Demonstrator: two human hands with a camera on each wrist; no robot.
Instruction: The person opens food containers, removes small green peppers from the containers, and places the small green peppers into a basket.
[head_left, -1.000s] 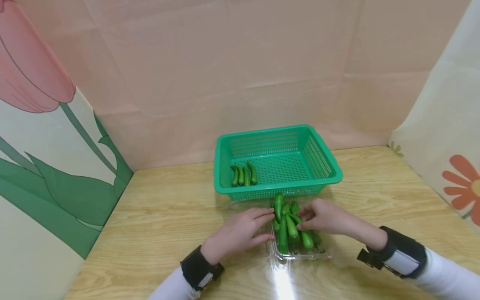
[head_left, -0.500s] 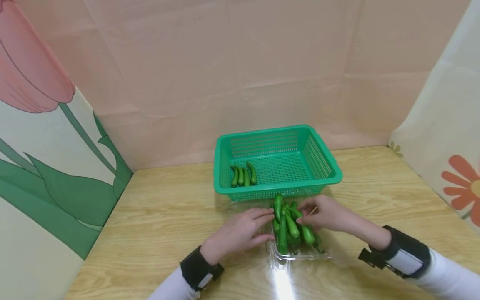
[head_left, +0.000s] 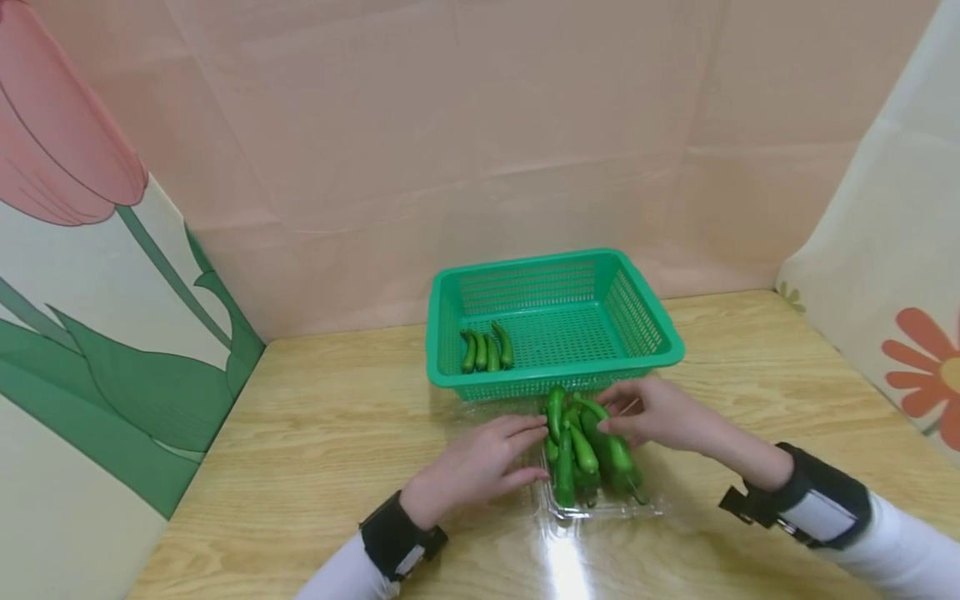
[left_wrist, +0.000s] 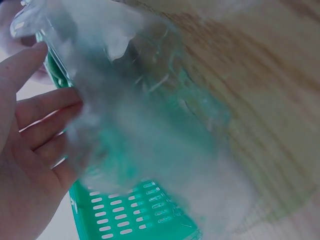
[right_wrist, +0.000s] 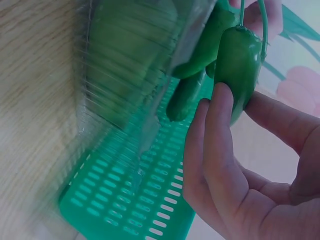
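Observation:
A clear plastic box (head_left: 567,514) heaped with green peppers (head_left: 565,467) stands in front of the basket. My right hand (head_left: 660,417) pinches one green pepper (right_wrist: 242,60) between thumb and fingers, stem end up in the right wrist view, above the box's right side. My left hand (head_left: 483,458) rests at the box's left side, fingers extended; in the left wrist view the fingertips (left_wrist: 70,97) meet the blurred clear plastic. Several slim green peppers (head_left: 487,352) lie side by side in the left part of the green basket (head_left: 555,375).
The slotted basket stands just behind the plastic box, near the peach backdrop (head_left: 465,167). A wood-grain table (head_left: 315,467) carries everything. Panels printed with a tulip (head_left: 67,125) and an orange flower (head_left: 930,358) stand at the sides.
My right hand has moved slightly back and to the right, drawing a green pepper out of the heap. My left hand has stayed in place.

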